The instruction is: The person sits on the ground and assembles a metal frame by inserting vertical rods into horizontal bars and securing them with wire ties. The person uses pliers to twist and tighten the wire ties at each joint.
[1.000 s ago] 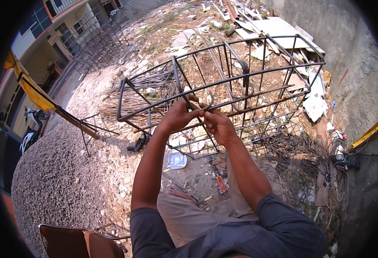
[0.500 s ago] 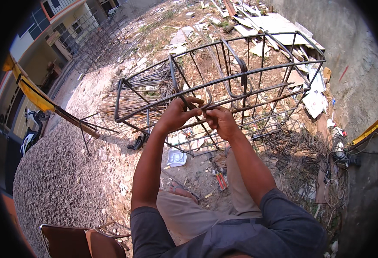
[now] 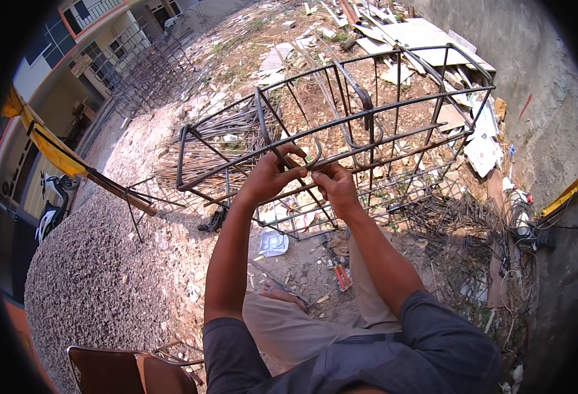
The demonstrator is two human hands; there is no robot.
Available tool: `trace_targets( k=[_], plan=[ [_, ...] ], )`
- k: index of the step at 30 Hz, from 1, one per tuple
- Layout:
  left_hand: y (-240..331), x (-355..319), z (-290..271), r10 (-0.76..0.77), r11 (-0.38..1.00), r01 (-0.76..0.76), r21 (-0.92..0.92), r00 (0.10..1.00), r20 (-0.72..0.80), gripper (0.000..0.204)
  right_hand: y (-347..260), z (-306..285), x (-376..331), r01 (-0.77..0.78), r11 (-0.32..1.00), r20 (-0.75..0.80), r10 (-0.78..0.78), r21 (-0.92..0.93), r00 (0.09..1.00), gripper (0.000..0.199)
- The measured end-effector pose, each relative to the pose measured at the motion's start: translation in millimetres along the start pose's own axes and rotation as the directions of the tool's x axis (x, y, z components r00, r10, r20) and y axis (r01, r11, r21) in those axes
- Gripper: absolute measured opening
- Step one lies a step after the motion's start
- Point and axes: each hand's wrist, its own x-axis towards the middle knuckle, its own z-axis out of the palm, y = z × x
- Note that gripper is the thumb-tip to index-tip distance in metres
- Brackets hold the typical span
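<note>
A cage of dark steel rebar [image 3: 394,111] stands tilted in front of me, long bars tied to bent stirrups. My left hand [image 3: 267,177] and my right hand [image 3: 333,186] meet at one long bar of the cage, near a stirrup crossing. Both have their fingers closed around that bar, with a curved hook-shaped piece of steel [image 3: 316,152] rising between them. Whether a thin tie wire is in my fingers I cannot tell. My legs in beige trousers are below.
Pliers with red handles [image 3: 340,274] lie on the dirt under the cage beside white scraps. Tangled wire [image 3: 460,223] lies to the right by a concrete wall. A gravel heap [image 3: 92,282], a brown chair [image 3: 118,371], more rebar cages [image 3: 164,72] and boards are around.
My hands stay at the same crossing; the fingers have shifted slightly on the bar. The cage has tipped a little and the view has moved slightly.
</note>
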Motion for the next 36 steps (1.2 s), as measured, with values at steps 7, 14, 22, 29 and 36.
trace_targets(
  k=[7,14,22,29,36],
  plan=[
    [-13,3,0,0.134,0.981,-0.127,0.144,0.99,-0.039,0.034,3,1,0,0.019,1.0,0.016,-0.019,-0.025,1.0,0.014],
    [0,5,-5,0.016,0.994,-0.024,0.104,0.996,0.083,0.025,3,4,-3,0.085,0.996,0.022,-0.085,0.028,0.996,0.017],
    [-10,10,-3,0.025,0.997,-0.03,0.065,0.997,0.069,0.024,4,9,-7,0.07,0.997,0.018,-0.071,0.04,0.997,0.021],
    [-9,8,-2,0.038,0.996,-0.043,0.075,0.998,0.059,0.029,4,17,-9,-0.025,0.978,0.012,0.023,0.207,1.0,0.02],
    [-8,7,-5,0.028,0.993,-0.037,0.116,0.996,0.081,0.032,-2,7,-5,0.113,0.948,0.06,-0.1,-0.297,0.993,0.025]
  ],
)
